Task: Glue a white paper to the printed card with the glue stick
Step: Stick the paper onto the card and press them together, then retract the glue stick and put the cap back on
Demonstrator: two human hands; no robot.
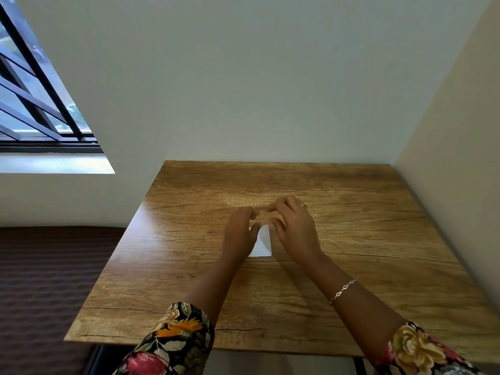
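A white paper (262, 243) lies flat near the middle of the wooden table (365, 239). Both hands rest on it with their fingers spread and bent. My left hand (240, 231) covers its left side. My right hand (295, 226) covers its right side and far end. The fingertips of both hands meet just beyond the paper. Most of the paper is hidden beneath the hands. No printed card or glue stick shows in view.
The table stands against a pale wall at the back and another wall on the right. A barred window (35, 104) is at the upper left. A dark ribbed surface (48, 280) lies left of the table.
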